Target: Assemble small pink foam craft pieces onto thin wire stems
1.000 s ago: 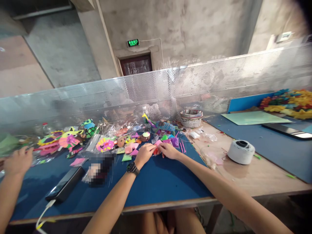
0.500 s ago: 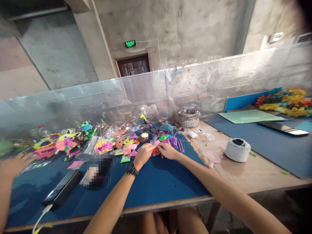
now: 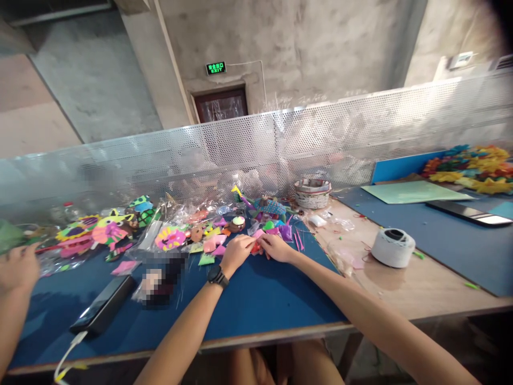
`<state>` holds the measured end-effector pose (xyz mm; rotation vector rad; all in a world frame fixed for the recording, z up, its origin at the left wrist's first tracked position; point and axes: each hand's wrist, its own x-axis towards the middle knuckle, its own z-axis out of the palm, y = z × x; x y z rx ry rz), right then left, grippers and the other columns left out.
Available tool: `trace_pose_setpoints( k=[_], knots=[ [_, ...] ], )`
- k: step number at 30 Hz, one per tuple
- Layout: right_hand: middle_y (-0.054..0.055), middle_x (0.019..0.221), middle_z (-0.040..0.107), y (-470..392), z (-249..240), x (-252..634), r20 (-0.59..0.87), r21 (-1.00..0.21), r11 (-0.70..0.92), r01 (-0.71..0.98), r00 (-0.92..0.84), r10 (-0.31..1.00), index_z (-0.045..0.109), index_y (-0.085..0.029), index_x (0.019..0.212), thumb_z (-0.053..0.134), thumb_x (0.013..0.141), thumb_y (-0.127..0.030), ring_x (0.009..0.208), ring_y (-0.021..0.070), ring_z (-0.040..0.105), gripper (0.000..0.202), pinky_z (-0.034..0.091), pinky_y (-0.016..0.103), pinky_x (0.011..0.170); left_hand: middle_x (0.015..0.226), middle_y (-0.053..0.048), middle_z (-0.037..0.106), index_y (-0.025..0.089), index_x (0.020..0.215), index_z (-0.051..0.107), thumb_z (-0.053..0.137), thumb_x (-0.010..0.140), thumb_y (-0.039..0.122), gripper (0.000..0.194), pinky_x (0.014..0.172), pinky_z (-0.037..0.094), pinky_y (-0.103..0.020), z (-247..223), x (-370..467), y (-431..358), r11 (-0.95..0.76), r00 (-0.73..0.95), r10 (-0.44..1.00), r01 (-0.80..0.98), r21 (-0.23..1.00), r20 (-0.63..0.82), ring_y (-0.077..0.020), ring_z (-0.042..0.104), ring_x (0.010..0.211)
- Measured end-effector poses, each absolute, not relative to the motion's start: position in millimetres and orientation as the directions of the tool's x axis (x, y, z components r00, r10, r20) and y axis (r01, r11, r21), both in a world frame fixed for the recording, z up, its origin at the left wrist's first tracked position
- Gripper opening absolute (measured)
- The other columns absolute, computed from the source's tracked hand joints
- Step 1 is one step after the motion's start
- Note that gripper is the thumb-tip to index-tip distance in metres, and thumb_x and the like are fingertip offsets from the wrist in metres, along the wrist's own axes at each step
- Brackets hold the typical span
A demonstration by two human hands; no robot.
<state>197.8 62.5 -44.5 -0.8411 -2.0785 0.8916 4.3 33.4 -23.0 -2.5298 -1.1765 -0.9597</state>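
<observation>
My left hand point(image 3: 239, 253), with a black watch on its wrist, is closed, its fingertips on a small red piece point(image 3: 256, 247) that looks like soft modelling clay or its packet. From the other side my right hand point(image 3: 276, 248) pinches the same piece, so the hands nearly meet over the blue table mat point(image 3: 256, 305). Fingers cover most of the piece. Just beyond lie a purple packet point(image 3: 286, 232), a green lump point(image 3: 268, 226) and thin purple sticks point(image 3: 298, 240). To the left are pink packets point(image 3: 212, 244) and a small brown pot-like figure point(image 3: 236, 223).
At far left another person's hand point(image 3: 18, 270) is near bagged colourful animal figures point(image 3: 114, 232). A phone on a black block point(image 3: 102, 305) has a white cable. Rightward are a white tape roll point(image 3: 393, 247), a woven basket point(image 3: 312, 193) and a green sheet point(image 3: 417, 191). A perforated metal screen point(image 3: 240, 144) stands behind.
My hands stay almost in place on the red piece. The other person's hand at far left has moved left, with a red strip now showing beside it. The view has shifted slightly.
</observation>
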Motion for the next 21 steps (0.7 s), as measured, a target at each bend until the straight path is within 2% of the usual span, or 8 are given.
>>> trace_pose_setpoints(
  k=[9, 15, 21],
  knots=[
    [0.002, 0.073, 0.070, 59.4, -42.6, 195.8, 0.344, -0.808, 0.534, 0.251, -0.535, 0.772, 0.055, -0.018, 0.085, 0.037, 0.100, -0.037, 0.043, 0.0084, 0.058, 0.030, 0.044, 0.018, 0.043, 0.093, -0.006, 0.075, 0.020, 0.099, 0.076, 0.056, 0.095, 0.017, 0.021, 0.082, 0.053, -0.029, -26.3, 1.9, 33.6, -0.664, 0.487, 0.585, 0.747, 0.038, 0.649, -0.0180, 0.068, 0.089],
    [0.002, 0.076, 0.072, 56.5, -37.4, 197.1, 0.366, -0.784, 0.562, 0.262, -0.537, 0.760, 0.056, -0.018, 0.086, 0.037, 0.100, -0.035, 0.043, 0.0082, 0.057, 0.029, 0.044, 0.019, 0.045, 0.099, -0.005, 0.075, 0.023, 0.106, 0.076, 0.055, 0.096, 0.017, 0.024, 0.084, 0.052, -0.029, -26.4, 4.8, 32.1, -0.648, 0.436, 0.620, 0.753, 0.113, 0.652, -0.0182, 0.066, 0.091],
    [-0.001, 0.065, 0.067, 56.9, -36.9, 198.0, 0.396, -0.753, 0.591, 0.289, -0.519, 0.758, 0.055, -0.018, 0.084, 0.035, 0.101, -0.033, 0.043, 0.0092, 0.056, 0.030, 0.043, 0.020, 0.047, 0.101, -0.005, 0.074, 0.024, 0.111, 0.075, 0.055, 0.096, 0.018, 0.026, 0.086, 0.051, -0.031, -28.8, 5.4, 33.7, -0.653, 0.398, 0.626, 0.738, 0.172, 0.671, -0.0192, 0.065, 0.094]
  ],
)
